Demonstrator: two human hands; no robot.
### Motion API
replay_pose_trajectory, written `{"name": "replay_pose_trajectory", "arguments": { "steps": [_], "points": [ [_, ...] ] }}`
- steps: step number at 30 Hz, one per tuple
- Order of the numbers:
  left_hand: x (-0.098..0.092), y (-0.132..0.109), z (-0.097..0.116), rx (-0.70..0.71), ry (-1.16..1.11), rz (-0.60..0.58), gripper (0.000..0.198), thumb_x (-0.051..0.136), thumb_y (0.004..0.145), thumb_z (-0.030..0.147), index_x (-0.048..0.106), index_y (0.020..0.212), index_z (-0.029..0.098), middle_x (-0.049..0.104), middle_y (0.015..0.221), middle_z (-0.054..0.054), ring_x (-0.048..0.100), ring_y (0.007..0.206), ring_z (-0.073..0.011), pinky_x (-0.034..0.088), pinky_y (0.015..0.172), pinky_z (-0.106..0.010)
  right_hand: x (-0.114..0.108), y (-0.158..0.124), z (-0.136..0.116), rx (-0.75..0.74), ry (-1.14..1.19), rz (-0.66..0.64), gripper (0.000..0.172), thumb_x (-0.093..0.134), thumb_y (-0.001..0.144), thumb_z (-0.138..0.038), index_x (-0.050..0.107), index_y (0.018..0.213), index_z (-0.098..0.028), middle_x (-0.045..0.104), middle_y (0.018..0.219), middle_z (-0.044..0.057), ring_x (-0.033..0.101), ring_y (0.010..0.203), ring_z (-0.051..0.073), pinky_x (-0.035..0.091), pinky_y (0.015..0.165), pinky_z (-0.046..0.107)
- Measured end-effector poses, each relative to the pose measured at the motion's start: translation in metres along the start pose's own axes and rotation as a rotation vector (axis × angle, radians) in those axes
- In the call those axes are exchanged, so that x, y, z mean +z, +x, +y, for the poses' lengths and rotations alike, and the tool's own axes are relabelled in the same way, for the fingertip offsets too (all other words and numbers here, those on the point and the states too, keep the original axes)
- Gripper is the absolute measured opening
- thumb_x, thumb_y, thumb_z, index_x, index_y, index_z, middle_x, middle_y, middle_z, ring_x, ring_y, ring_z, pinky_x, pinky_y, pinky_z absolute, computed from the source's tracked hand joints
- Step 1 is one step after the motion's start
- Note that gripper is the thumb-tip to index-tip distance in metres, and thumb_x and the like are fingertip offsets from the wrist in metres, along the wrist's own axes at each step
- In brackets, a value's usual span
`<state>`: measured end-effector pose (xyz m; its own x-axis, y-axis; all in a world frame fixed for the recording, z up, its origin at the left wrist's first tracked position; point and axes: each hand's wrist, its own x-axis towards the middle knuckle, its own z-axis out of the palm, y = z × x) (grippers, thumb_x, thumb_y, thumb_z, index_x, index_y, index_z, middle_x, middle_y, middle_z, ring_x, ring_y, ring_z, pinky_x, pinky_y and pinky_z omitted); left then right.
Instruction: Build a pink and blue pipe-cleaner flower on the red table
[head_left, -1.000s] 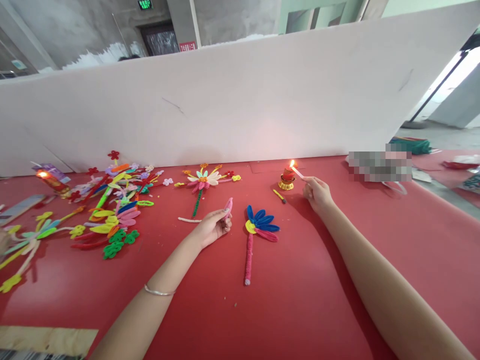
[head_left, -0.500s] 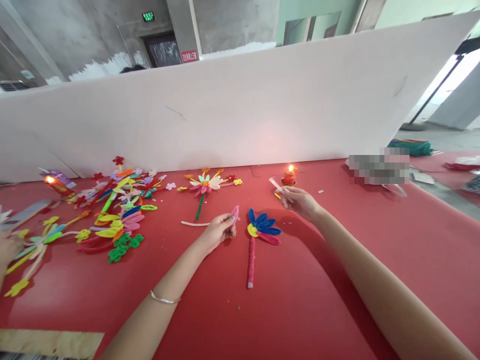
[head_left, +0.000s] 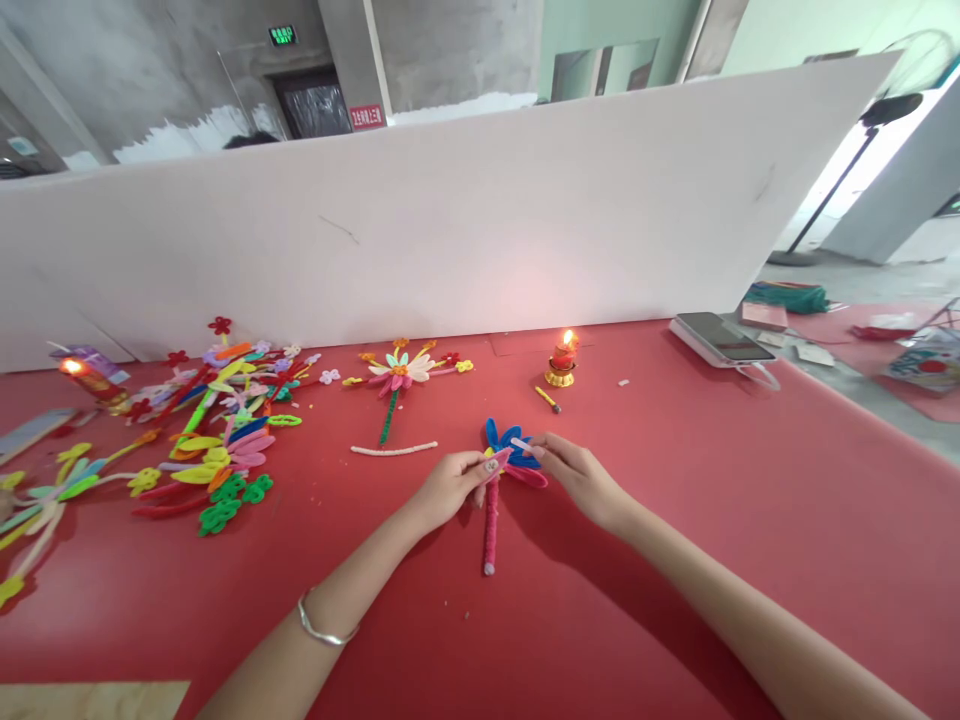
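Observation:
A pipe-cleaner flower with blue petals (head_left: pixel 501 437) and a pink stem (head_left: pixel 490 525) lies on the red table (head_left: pixel 675 500). My left hand (head_left: pixel 450 483) pinches a pink petal loop (head_left: pixel 495 463) at the flower's head. My right hand (head_left: pixel 577 472) holds a thin white stick (head_left: pixel 522 446), its tip touching the flower head beside the pink loop. Both hands meet over the flower. Behind them a lit red candle (head_left: pixel 562 356) stands on a gold base.
A white-petalled flower (head_left: pixel 401 370) and a white pipe-cleaner strip (head_left: pixel 394 449) lie behind left. A pile of coloured pipe-cleaner pieces (head_left: pixel 217 430) sits at left near a second lit candle (head_left: pixel 86 375). A phone (head_left: pixel 720 338) rests at right. A white board (head_left: pixel 450 230) walls the back.
My right hand drew the white stick back from the candle flame down to the blue flower. My left hand carried the pink loop right to the flower head.

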<state>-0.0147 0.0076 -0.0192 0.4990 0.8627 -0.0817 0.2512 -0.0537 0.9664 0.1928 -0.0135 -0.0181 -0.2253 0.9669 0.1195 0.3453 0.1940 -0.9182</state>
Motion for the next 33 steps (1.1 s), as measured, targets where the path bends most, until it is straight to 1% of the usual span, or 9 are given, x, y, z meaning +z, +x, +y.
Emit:
{"name": "replay_pose_trajectory", "arguments": {
  "steps": [3, 5, 10, 15, 20, 27, 30, 33],
  "points": [
    [0.0002, 0.0012, -0.0033, -0.035, -0.013, 0.012, 0.044, 0.047, 0.08, 0.057, 0.055, 0.075, 0.014, 0.048, 0.046, 0.004, 0.043, 0.043, -0.0099, 0.032, 0.048, -0.022, 0.0002, 0.0001, -0.0009, -0.005, -0.135, -0.033, 0.035, 0.034, 0.088, -0.047, 0.053, 0.077, -0.019, 0.048, 0.064, -0.001, 0.041, 0.059, 0.012, 0.034, 0.057, 0.024],
    [0.0007, 0.0014, -0.0037, -0.029, -0.014, 0.015, 0.044, 0.046, 0.08, 0.058, 0.053, 0.075, 0.015, 0.048, 0.046, 0.004, 0.043, 0.043, -0.0099, 0.032, 0.048, -0.022, 0.0004, -0.0002, 0.0004, -0.014, -0.207, -0.033, 0.036, 0.033, 0.087, -0.047, 0.051, 0.071, -0.02, 0.043, 0.06, -0.002, 0.037, 0.056, 0.011, 0.032, 0.054, 0.024],
    [0.004, -0.0002, -0.0015, 0.008, 0.017, -0.003, 0.042, 0.044, 0.083, 0.055, 0.05, 0.072, 0.016, 0.048, 0.047, 0.004, 0.042, 0.043, -0.0094, 0.03, 0.047, -0.021, 0.0015, -0.0012, 0.0027, -0.047, -0.302, -0.015, 0.035, 0.033, 0.087, -0.044, 0.05, 0.069, -0.02, 0.043, 0.058, -0.003, 0.036, 0.053, 0.011, 0.031, 0.053, 0.023],
    [0.0054, -0.0013, -0.0017, 0.008, 0.03, 0.0, 0.04, 0.043, 0.084, 0.054, 0.052, 0.073, 0.016, 0.049, 0.048, 0.004, 0.044, 0.044, -0.0099, 0.031, 0.048, -0.021, 0.0014, -0.0015, 0.0035, -0.061, -0.325, -0.006, 0.034, 0.035, 0.087, -0.043, 0.055, 0.071, -0.02, 0.046, 0.058, -0.002, 0.036, 0.052, 0.011, 0.03, 0.051, 0.023],
    [0.0061, -0.0012, -0.0026, 0.004, 0.019, -0.008, 0.041, 0.044, 0.084, 0.054, 0.053, 0.074, 0.016, 0.049, 0.048, 0.004, 0.046, 0.044, -0.0105, 0.033, 0.048, -0.022, 0.0016, -0.002, 0.0046, -0.045, -0.332, -0.009, 0.035, 0.036, 0.086, -0.043, 0.055, 0.069, -0.02, 0.046, 0.056, -0.002, 0.034, 0.051, 0.01, 0.03, 0.051, 0.023],
    [0.007, -0.0025, -0.0015, 0.0, 0.027, 0.004, 0.04, 0.046, 0.083, 0.054, 0.056, 0.08, 0.015, 0.049, 0.049, 0.004, 0.044, 0.045, -0.0101, 0.035, 0.049, -0.022, 0.0015, -0.0025, 0.0074, -0.055, -0.361, 0.032, 0.037, 0.036, 0.085, -0.044, 0.055, 0.065, -0.019, 0.04, 0.053, -0.002, 0.03, 0.05, 0.009, 0.025, 0.048, 0.022],
    [0.0077, -0.0032, -0.001, 0.007, 0.03, 0.008, 0.039, 0.045, 0.084, 0.052, 0.056, 0.082, 0.015, 0.048, 0.05, 0.004, 0.044, 0.045, -0.0103, 0.035, 0.048, -0.022, 0.0016, -0.003, 0.0063, -0.042, -0.382, 0.036, 0.035, 0.038, 0.084, -0.043, 0.055, 0.064, -0.019, 0.038, 0.052, -0.003, 0.028, 0.049, 0.009, 0.024, 0.047, 0.022],
    [0.0079, -0.0031, -0.0009, 0.021, 0.034, 0.015, 0.038, 0.046, 0.084, 0.052, 0.056, 0.08, 0.015, 0.048, 0.049, 0.004, 0.043, 0.044, -0.0099, 0.034, 0.048, -0.021, 0.002, -0.0036, 0.0047, -0.036, -0.401, 0.054, 0.034, 0.04, 0.084, -0.042, 0.058, 0.066, -0.02, 0.039, 0.051, -0.003, 0.028, 0.048, 0.009, 0.024, 0.047, 0.023]
  ]
}}
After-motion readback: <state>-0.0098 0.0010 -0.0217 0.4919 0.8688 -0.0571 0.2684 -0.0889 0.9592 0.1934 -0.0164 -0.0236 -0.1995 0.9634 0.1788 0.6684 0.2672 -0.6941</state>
